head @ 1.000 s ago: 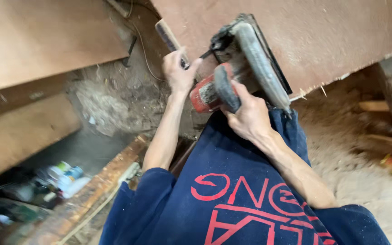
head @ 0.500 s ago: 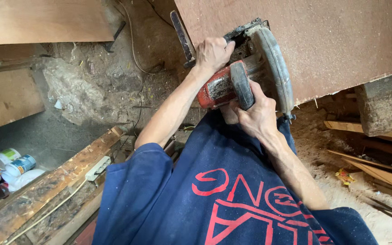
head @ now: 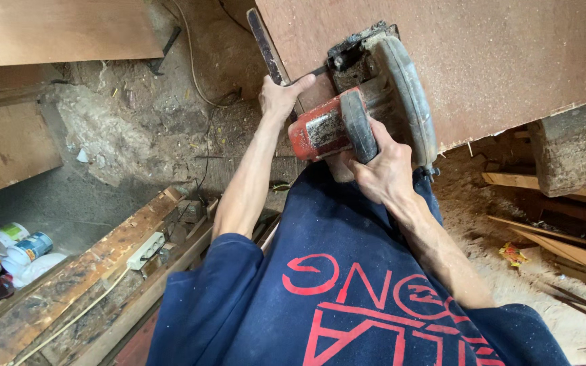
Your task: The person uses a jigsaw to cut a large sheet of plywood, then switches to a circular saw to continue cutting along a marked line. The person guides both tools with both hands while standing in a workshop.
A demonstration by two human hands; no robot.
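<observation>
Right hand (head: 382, 169) has its fingers wrapped round the handle of the red circular saw (head: 364, 108), which sits on the near edge of the plywood sheet (head: 483, 54). Left hand (head: 281, 98) grips the dark guide bar (head: 264, 42) just left of it; the bar's long axis runs away from the person.

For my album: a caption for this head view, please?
Right hand grips a red circular saw on a plywood sheet; left hand steadies its edge.
</observation>
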